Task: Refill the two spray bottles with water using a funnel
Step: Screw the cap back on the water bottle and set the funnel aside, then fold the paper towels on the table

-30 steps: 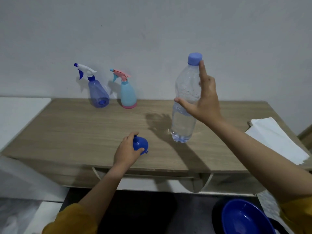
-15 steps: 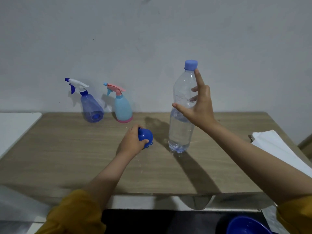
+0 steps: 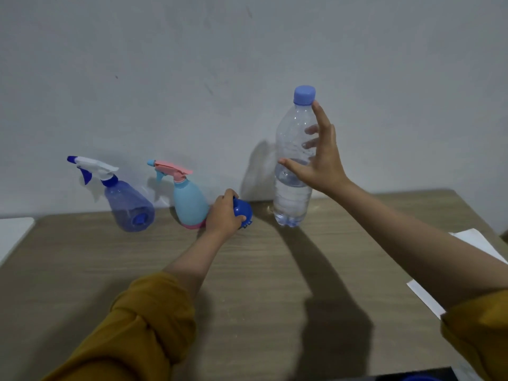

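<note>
- Gripping the blue funnel [image 3: 242, 213], my left hand [image 3: 224, 215] sits low on the table [image 3: 82, 270], just beside the light-blue spray bottle [image 3: 189, 200].
- My right hand [image 3: 320, 163] wraps loosely round the water bottle [image 3: 291, 188], thumb in front, fingers behind (index finger straight, up toward the cap [image 3: 304, 95]).
- That bottle stands upright, long axis vertical, cap on.
- Both sprayers lie to the left of the funnel; the purple spray bottle [image 3: 130, 207] is farther left, so my left hand is the nearer one.
- Their trigger heads look still fitted; I judge these must come off first.
</note>
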A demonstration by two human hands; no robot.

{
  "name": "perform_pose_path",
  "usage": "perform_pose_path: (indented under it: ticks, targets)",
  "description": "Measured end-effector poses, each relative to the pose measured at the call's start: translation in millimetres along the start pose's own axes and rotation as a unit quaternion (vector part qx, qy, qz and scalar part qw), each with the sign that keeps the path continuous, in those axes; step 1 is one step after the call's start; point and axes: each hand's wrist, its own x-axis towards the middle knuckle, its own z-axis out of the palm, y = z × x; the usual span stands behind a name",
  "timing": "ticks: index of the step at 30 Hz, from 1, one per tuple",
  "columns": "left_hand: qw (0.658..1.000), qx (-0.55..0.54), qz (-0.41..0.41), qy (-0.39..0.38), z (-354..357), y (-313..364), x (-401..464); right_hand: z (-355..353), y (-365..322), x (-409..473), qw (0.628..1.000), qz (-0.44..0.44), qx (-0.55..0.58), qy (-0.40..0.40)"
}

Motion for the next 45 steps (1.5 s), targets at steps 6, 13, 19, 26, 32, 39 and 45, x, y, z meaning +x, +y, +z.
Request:
perform_pose_path:
  ticks: [6,13,19,26,32,39,45]
  targets:
    - [1.000,0.000,0.001,-0.005,10.5,-7.4,22.5,10.9,14.8,16.6,1.000,-0.009,-0.004,-0.016]
    - [0.998,-0.040,-0.039,-0.011,26.8,-17.2,20.3,12.0,21.2,16.1,0.999,-0.002,0.000,-0.032]
    - [0.995,-0.070,-0.060,0.040,34.7,-18.6,11.0,7.2,15.6,11.1,0.999,0.016,-0.014,-0.050]
    - [0.985,-0.012,-0.003,0.171,46.2,23.6,-33.8,-23.0,19.9,-58.1,0.992,0.073,-0.084,-0.058]
    - [0.989,-0.051,0.062,0.123,81.8,87.8,-99.5,-72.4,27.5,-157.5,0.973,0.114,-0.190,-0.064]
    - [0.988,0.033,0.151,-0.029,139.9,122.7,-149.1,-144.2,26.8,-245.0,0.923,0.182,-0.315,-0.126]
    - [0.978,0.093,0.164,-0.088,177.2,137.8,-174.6,-182.9,31.1,-290.8,0.860,0.290,-0.387,-0.160]
